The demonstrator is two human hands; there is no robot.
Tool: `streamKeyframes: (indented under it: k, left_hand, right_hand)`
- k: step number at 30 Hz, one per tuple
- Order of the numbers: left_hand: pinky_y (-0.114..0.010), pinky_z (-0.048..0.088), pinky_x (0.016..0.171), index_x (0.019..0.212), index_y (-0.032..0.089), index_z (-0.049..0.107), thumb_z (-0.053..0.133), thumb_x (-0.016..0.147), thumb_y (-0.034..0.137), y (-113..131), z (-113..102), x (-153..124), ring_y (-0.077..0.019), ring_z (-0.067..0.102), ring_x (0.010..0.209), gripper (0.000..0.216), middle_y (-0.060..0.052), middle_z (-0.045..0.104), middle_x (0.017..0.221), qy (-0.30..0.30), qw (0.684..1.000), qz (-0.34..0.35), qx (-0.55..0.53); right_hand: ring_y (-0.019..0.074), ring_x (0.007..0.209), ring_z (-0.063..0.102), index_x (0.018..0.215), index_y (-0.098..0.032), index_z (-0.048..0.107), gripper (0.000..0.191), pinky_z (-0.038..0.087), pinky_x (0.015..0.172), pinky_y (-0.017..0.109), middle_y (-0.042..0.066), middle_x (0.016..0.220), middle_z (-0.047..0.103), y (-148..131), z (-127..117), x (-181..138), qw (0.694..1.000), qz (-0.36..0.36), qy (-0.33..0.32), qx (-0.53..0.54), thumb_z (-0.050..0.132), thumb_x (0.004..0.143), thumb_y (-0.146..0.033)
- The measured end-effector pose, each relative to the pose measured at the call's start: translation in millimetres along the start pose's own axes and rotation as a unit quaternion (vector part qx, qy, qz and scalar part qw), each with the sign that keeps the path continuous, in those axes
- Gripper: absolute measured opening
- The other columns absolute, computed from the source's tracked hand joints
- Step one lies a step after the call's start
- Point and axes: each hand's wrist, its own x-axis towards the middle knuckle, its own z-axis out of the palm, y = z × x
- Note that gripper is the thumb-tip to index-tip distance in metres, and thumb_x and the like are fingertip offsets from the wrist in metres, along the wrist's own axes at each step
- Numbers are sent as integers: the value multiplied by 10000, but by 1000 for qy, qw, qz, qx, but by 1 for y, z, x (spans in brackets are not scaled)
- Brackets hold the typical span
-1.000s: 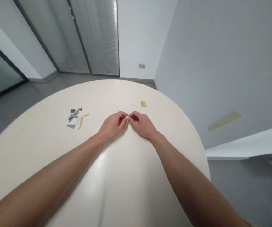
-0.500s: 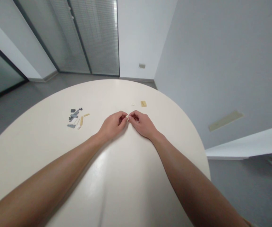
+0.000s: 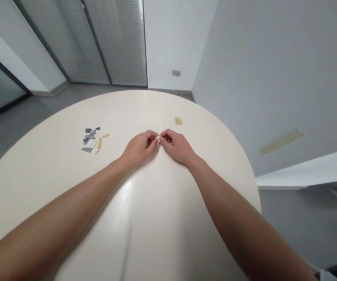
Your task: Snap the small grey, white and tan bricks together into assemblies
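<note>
My left hand (image 3: pixel 138 148) and my right hand (image 3: pixel 176 147) meet above the middle of a round cream table (image 3: pixel 133 105). Their fingertips pinch a tiny cream plastic brick (image 3: pixel 157 139) between them, mostly hidden by my fingers. To the left lies a loose group of grey and tan construction bricks (image 3: pixel 91 139). Beyond my right hand sit a flat tan plate (image 3: pixel 178 121) and a tiny white piece (image 3: pixel 164 122), both apart from my fingers.
The round table edge curves around the far side, with a grey floor below it. Behind stand glass partitions with blinds (image 3: pixel 118 39) and a pale wall (image 3: pixel 259 70). A white ledge (image 3: pixel 303 175) juts in at the right.
The whole view has tilted, so the table and hands sit slightly higher in the picture. My hands stay together on the tiny brick, and the loose pieces have not moved on the table.
</note>
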Motion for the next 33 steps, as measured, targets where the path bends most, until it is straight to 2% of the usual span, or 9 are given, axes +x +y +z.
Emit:
streamKeyframes:
  k: [33]
  left_hand:
    - [-305, 405, 649, 1071, 191, 644, 483, 967, 382, -1, 0, -1, -175, 591, 716, 270, -44, 712, 876, -9, 1000, 1, 10]
  right_hand:
    - [163, 792, 644, 987, -208, 653, 203, 443, 726, 288, 26, 892, 730, -3, -1, -1, 1000, 9, -10, -3, 542, 954, -374]
